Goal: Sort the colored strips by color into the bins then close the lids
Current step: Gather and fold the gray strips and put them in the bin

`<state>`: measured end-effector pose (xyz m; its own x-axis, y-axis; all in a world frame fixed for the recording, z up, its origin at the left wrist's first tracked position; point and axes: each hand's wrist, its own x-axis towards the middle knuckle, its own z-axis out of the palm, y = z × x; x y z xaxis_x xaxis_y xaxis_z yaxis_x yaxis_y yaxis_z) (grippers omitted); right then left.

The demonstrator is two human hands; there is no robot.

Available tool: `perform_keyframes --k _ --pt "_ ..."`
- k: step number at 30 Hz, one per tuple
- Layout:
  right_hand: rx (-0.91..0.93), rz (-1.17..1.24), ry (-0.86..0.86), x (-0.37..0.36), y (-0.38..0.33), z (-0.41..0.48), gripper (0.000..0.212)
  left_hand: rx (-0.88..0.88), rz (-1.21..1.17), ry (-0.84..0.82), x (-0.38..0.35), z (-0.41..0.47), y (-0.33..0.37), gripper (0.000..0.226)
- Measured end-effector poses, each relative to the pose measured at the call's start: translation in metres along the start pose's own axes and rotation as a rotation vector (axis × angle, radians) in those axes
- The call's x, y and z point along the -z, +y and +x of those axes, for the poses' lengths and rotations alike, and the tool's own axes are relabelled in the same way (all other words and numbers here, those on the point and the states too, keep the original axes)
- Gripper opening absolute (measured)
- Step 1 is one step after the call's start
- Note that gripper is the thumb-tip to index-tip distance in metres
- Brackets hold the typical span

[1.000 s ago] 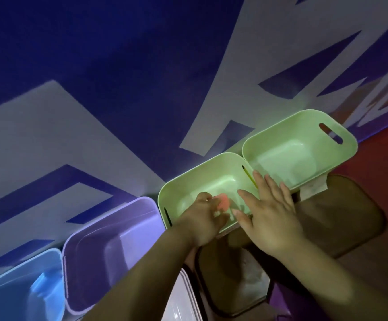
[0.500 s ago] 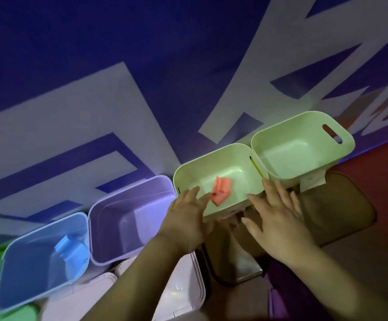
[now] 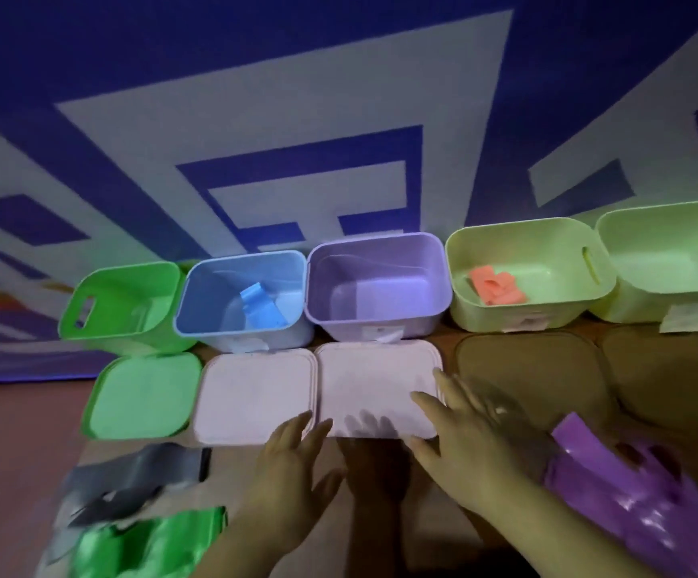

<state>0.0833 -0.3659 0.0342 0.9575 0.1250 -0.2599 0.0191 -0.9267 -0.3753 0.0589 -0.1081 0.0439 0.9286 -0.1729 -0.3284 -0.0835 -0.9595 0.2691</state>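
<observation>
Hovering low over the lids, both hands were found empty with fingers spread. The left hand (image 3: 287, 465) lay flat, its fingertips at the near edge of the pale lid in front of the purple bin (image 3: 378, 281). The right hand (image 3: 470, 435) was spread over that same lid's near right corner; contact could not be confirmed because of blur.

Taking the purple bin as reference: it stood open at the middle of a row of five bins, no strip visible inside. Immediately left of it stood the blue bin (image 3: 243, 300), open, holding blue strips (image 3: 260, 308). Further left stood the bright green bin (image 3: 124, 304), open, contents not discernible. Immediately right of the purple bin stood a pale green bin (image 3: 528, 271), open, holding orange strips (image 3: 495, 287). Beyond that stood a second pale green bin (image 3: 668, 256), open, partly cut off by the frame edge.

Directly in front of the purple bin lay a pale lid (image 3: 376, 383). A second pale lid (image 3: 251, 396) lay just left of it, and a green lid (image 3: 143, 396) further left. To the right lay two dark lids (image 3: 528, 375), flat.

Nearer than the lids, loose strips remained unsorted: purple strips (image 3: 626, 490) at near right, grey strips (image 3: 130, 479) and green strips (image 3: 147, 544) at near left.
</observation>
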Motion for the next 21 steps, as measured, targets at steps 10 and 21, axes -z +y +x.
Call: perform_keyframes --k 10,21 --pt "0.143 -0.032 -0.265 -0.067 -0.16 -0.007 0.066 0.187 -0.08 0.058 -0.013 -0.098 -0.167 0.067" --pt "0.167 -0.063 -0.285 -0.145 -0.3 0.002 0.061 0.257 -0.106 0.077 -0.004 -0.138 -0.321 0.071"
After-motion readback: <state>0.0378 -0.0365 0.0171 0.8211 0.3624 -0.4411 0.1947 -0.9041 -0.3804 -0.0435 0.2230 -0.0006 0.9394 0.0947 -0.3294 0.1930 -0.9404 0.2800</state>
